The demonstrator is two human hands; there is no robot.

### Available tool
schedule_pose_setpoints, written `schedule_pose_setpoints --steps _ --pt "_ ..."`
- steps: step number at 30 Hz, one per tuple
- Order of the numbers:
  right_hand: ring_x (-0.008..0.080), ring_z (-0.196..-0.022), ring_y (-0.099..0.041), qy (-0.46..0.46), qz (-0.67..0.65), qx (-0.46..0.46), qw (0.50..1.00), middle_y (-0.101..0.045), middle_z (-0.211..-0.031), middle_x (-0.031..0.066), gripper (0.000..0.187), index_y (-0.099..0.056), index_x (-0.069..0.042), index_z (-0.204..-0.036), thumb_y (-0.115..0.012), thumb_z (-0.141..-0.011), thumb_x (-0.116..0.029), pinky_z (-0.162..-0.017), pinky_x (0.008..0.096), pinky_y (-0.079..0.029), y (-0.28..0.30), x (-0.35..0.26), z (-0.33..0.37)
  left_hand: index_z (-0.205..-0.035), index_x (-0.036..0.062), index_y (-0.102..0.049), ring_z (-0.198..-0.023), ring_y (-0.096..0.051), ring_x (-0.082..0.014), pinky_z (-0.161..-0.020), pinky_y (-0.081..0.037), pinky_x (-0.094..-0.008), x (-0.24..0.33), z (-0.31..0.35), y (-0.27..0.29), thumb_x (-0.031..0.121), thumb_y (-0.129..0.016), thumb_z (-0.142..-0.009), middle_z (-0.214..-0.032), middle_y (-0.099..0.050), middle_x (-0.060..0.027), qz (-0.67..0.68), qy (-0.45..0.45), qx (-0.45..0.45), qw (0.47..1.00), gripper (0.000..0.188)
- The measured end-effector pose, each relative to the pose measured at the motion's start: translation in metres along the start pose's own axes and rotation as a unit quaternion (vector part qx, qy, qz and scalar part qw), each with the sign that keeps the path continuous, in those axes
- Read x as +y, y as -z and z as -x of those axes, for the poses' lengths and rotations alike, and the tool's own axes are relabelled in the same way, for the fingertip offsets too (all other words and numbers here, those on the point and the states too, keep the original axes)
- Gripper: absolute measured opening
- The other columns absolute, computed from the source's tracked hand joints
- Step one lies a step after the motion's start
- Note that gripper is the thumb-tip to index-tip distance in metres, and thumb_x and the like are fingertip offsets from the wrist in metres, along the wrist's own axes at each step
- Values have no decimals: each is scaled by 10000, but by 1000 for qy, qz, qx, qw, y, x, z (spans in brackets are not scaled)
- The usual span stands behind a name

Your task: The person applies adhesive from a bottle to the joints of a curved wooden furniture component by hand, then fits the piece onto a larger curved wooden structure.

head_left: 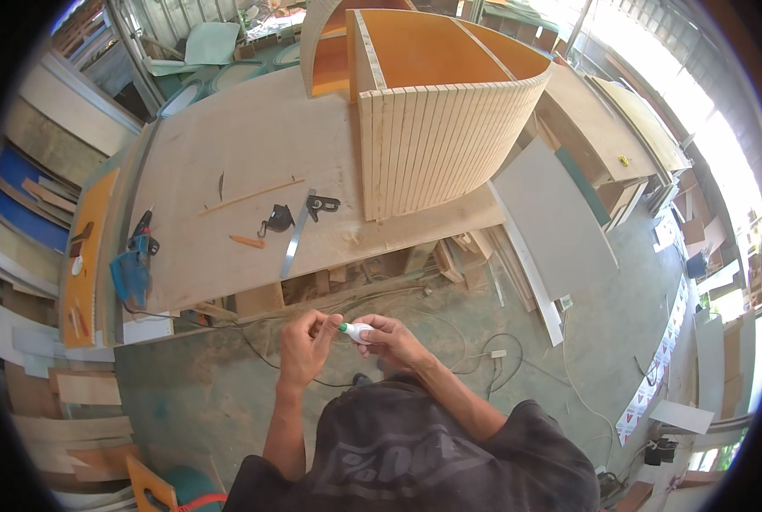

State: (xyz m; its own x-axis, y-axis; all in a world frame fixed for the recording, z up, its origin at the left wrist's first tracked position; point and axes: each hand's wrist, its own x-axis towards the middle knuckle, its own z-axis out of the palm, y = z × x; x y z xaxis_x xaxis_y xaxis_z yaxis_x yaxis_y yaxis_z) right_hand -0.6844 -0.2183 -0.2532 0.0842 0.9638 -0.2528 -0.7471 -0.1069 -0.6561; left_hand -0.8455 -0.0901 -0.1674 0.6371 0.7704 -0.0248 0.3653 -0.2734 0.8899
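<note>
A small white squeeze bottle (361,334) with a green tip is in front of my body, just off the near edge of the workbench (227,154). My right hand (394,341) grips its white body between thumb and fingers. At the green tip, my left hand (304,346) is closed, with thumb and forefinger pinched against it. Beyond my hands, a combination square (300,230) with a black head lies on the bench. Beside it are a black tape measure (277,220), an orange marking tool (247,241) and a thin wooden strip (253,196).
A curved, slatted wooden cabinet (449,128) stands on the bench's right part. Blue and black power tools (133,273) lie at its left end. Cables (500,367) trail over the floor. A grey panel (552,222) leans at right; stacked boards (48,196) line the left.
</note>
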Motion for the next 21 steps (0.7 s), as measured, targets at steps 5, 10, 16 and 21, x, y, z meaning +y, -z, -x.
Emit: schedule_pose_setpoints --steps 5,10,16,21 --pt "133 -840 -648 -17 4 -1 1000 -688 -1003 66 265 -631 -3 -1244 -653 -1017 -139 -778 288 -546 4 9 -3 -917 -8 -718 -625 -600 -100 -573 -465 -292 -3 2 -2 169 -731 -952 -703 -666 -70 -22 -27 -5 999 180" --pt "138 -823 -642 -86 -105 -25 990 -694 -994 89 232 -627 2 -1217 -615 -1034 -140 -768 287 -542 15 14 -10 -948 -4 -718 -680 -651 -190 -625 -489 -318 2 -1 4 57 -722 -905 -772 -695 -101 -58 -89 -32 994 75" --pt "121 -765 -617 -172 -235 -55 955 -683 -952 93 213 -627 -1 -1144 -634 -1017 -171 -725 265 -537 30 15 -31 -990 -2 -715 -831 -694 -297 -739 -542 -378 -11 -20 7 -39 -686 -879 -931 -725 -138 -45 -166 -59 983 120" --pt "119 -743 -591 -210 -297 -106 925 -667 -995 85 315 -597 18 -1226 -584 -1045 -239 -711 264 -535 35 14 -60 -994 -7 -722 -861 -701 -295 -771 -556 -377 4 -47 15 -65 -675 -867 -972 -742 -124 -61 -212 -79 972 148"
